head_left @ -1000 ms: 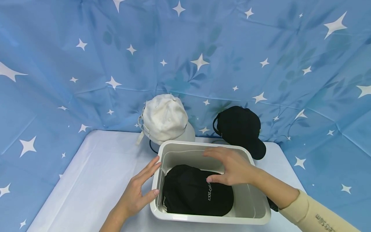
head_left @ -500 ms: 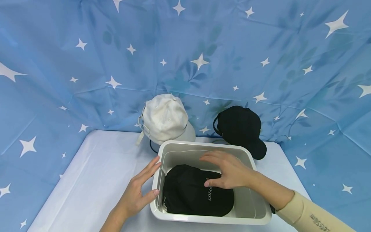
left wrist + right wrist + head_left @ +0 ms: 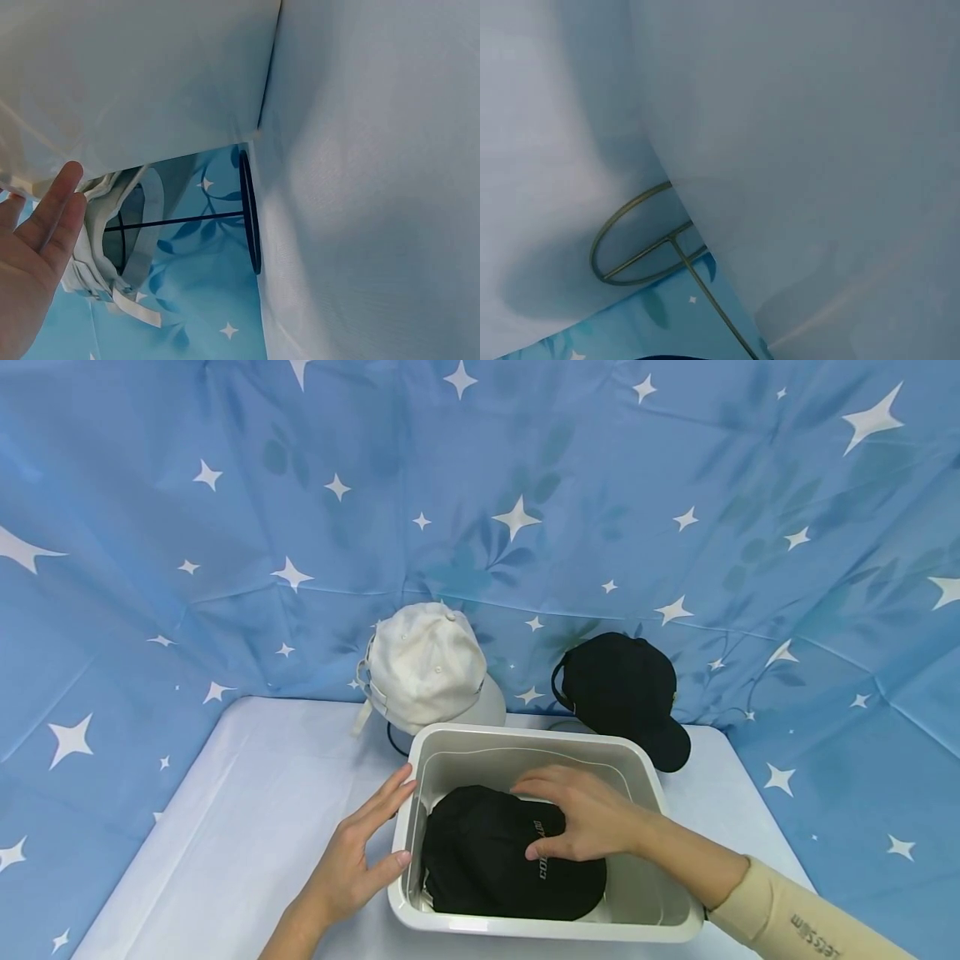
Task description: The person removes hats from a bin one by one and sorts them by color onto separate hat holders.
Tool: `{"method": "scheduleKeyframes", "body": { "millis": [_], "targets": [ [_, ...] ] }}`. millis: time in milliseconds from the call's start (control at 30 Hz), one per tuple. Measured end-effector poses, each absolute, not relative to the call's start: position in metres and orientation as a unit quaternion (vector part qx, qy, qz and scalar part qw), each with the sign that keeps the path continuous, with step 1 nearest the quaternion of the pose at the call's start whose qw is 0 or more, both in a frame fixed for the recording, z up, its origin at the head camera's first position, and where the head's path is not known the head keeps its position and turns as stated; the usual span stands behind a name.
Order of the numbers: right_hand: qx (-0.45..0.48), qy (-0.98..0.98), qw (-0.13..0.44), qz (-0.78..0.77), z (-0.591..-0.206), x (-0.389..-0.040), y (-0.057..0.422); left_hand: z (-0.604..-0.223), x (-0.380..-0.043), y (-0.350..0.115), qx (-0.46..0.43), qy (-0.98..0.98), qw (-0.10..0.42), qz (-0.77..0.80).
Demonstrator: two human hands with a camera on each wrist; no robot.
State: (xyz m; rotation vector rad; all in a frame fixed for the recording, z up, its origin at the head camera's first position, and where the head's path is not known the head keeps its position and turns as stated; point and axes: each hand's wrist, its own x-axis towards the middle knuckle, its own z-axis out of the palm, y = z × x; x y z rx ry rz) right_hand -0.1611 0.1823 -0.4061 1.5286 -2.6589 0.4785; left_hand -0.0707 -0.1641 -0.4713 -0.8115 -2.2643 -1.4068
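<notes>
A black baseball cap (image 3: 480, 860) with light lettering lies inside a white plastic bin (image 3: 540, 928) in the head view. Over its lettered front hovers my right hand (image 3: 588, 817), thumb and fingers spread apart; whether it touches the fabric I cannot tell. My left hand (image 3: 352, 856) is at the bin's left rim with fingers extended against it. In the left wrist view the same left hand (image 3: 34, 262) appears beside the bin's outer wall (image 3: 150, 82). The right wrist view does not show the right hand. Something pale under the cap is mostly hidden.
Behind the bin, a white cap (image 3: 427, 668) sits on a black wire stand (image 3: 250, 214). A second black cap (image 3: 618, 689) is at the back right, near a brass-coloured wire stand base (image 3: 630, 206). A blue star-patterned cloth (image 3: 480, 485) hangs behind the white table (image 3: 247, 793).
My right hand has moved down and slightly left over the cap in the bin. My left hand, the bin and the caps have stayed in place.
</notes>
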Motion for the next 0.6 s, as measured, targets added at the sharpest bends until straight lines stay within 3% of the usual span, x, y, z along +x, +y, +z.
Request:
{"method": "scheduleKeyframes", "body": {
  "millis": [600],
  "targets": [
    [0.457,-0.865,-0.089,0.187,-0.418,-0.158,0.179,-0.470,-0.070,-0.164,-0.291,-0.797,0.180,-0.498]
  ]
}}
